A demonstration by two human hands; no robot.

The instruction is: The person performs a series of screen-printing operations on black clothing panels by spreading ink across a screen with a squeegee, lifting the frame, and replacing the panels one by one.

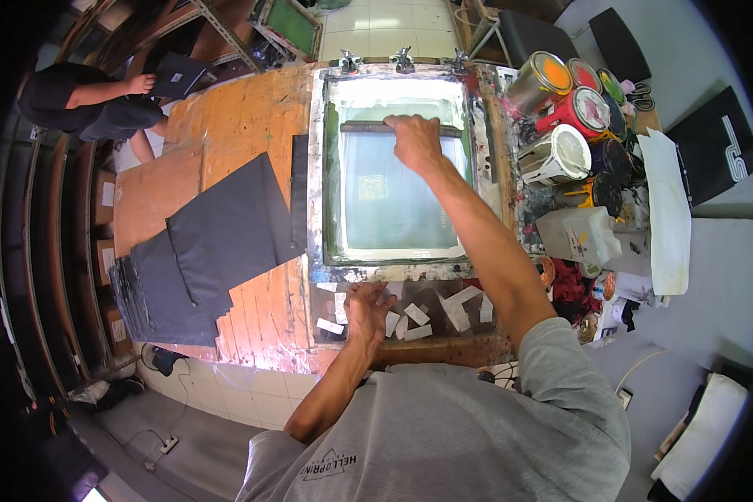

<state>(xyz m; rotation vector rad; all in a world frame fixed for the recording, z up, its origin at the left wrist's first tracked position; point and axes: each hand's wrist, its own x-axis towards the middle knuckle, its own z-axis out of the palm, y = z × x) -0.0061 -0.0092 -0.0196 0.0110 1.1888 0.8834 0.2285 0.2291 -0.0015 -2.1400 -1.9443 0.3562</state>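
A silk-screen frame (316,201) lies flat on the wooden table, with pale, partly see-through mesh (393,197) inside a green and white border. Near the far end of the mesh, my right hand (417,144) is closed on a squeegee (361,127) that lies crosswise. My left hand (368,311) is at the near edge of the frame, its fingers curled against that edge and the thumb to the right. Around it, several white paper or tape pieces (417,332) are scattered on a dark board. Whatever lies under the mesh is hard to make out.
Hinge clamps (404,60) hold the frame's far edge. Dark flat pieces (226,222) overlap on the table (251,309) to the left. Ink cans (555,155) and a white jug (576,234) crowd the right. Another person (84,99) holds a dark piece at far left, beside shelves (58,251).
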